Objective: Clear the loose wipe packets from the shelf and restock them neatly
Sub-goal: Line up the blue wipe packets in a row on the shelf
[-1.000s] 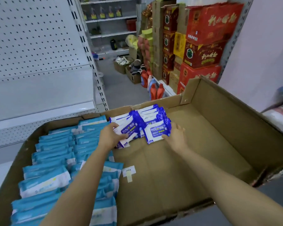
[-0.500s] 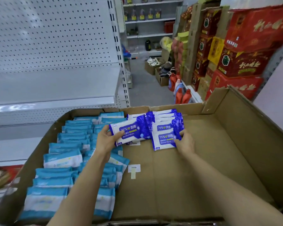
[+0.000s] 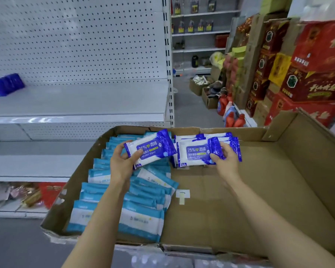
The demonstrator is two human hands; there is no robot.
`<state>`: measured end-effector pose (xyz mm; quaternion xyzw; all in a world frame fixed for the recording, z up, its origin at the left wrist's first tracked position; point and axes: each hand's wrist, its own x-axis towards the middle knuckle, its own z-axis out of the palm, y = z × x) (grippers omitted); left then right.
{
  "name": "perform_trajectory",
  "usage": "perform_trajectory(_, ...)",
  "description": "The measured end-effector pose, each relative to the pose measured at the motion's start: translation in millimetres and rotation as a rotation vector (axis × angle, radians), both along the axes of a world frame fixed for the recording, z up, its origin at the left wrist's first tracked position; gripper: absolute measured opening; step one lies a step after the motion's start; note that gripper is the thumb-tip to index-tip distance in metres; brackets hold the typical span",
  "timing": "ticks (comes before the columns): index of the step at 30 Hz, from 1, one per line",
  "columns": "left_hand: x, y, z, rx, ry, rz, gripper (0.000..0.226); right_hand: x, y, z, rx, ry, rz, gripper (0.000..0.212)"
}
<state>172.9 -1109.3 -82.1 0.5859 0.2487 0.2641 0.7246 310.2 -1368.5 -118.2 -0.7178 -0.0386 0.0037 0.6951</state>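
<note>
Blue wipe packets [image 3: 150,148] are gripped by left hand [image 3: 122,164] and right hand [image 3: 225,163] above the box [image 3: 278,190]; shelf [image 3: 81,99] restocking is barely begun.

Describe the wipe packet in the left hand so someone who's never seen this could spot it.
Start at the big cardboard box. Above its rows of light blue packets, the left hand holds one dark blue alcohol wipes packet. It is lifted and tilted, apart from the dark blue stack.

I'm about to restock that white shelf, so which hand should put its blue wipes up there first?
Left, probably. The left hand holds one packet already lifted and sits nearer the shelf; the right hand still grips the stack in the box.
</note>
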Motion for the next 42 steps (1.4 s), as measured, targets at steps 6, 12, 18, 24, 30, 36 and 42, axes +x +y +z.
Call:
perform_trajectory(6, -57, 60, 24, 0.057, -0.078, 0.055, 0.048, -52, 79, 34, 0.119, -0.021, 0.130, 0.041)
perform_trajectory(12, -131, 121, 51, 0.117, -0.111, 0.166, 0.053, -114, 154, 60, 0.263, -0.014, 0.195, 0.039)
perform_trajectory(18, -203, 183, 64, 0.156, -0.123, 0.236, 0.053, -172, 220, 74, 0.365, 0.030, 0.255, 0.039)
perform_trajectory(24, -276, 235, 67, 0.166, -0.096, 0.303, 0.051, -224, 301, 69, 0.398, 0.100, 0.323, 0.044)
perform_trajectory(30, -321, 285, 73, 0.179, -0.075, 0.383, 0.050, -253, 379, 72, 0.385, 0.096, 0.450, 0.045)
perform_trajectory(36, -333, 350, 73, 0.167, -0.079, 0.464, 0.051, -256, 462, 85, 0.404, 0.052, 0.552, 0.041)
perform_trajectory(42, -330, 424, 85, 0.193, -0.064, 0.511, 0.053, -250, 543, 95, 0.435, 0.041, 0.597, 0.044)
